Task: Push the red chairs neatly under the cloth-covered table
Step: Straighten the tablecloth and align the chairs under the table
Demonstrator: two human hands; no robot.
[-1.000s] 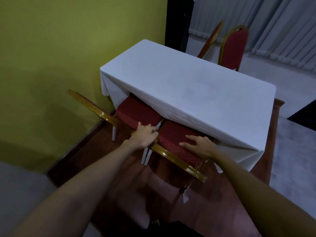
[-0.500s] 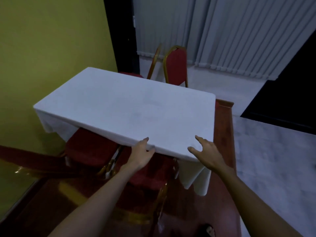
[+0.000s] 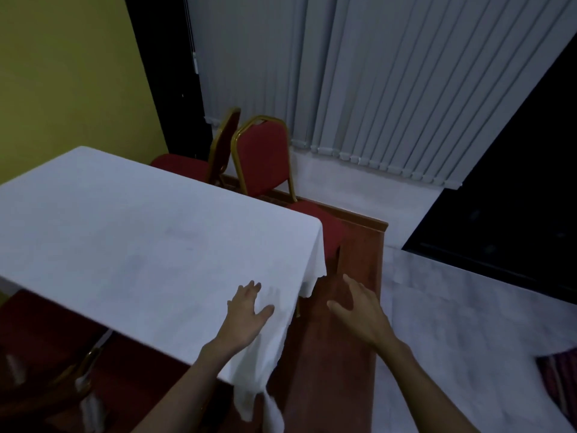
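The table with its white cloth fills the left and middle of the view. My left hand lies flat on the cloth near the table's near right corner, fingers spread. My right hand hovers open beyond that corner, above the wooden platform, holding nothing. On the far side two red chairs with gold frames stand pulled out: one faces me, and another is left of it. The near chairs' red seats show dimly under the table's front edge.
The brown wooden platform under the table ends in a step at its right edge, with pale floor beyond. Grey vertical blinds hang behind, a yellow wall stands at left, and a dark opening lies at right.
My hands have left the near chairs' seats and risen to the table's corner. My view has swung right, toward the far chairs and the blinds.
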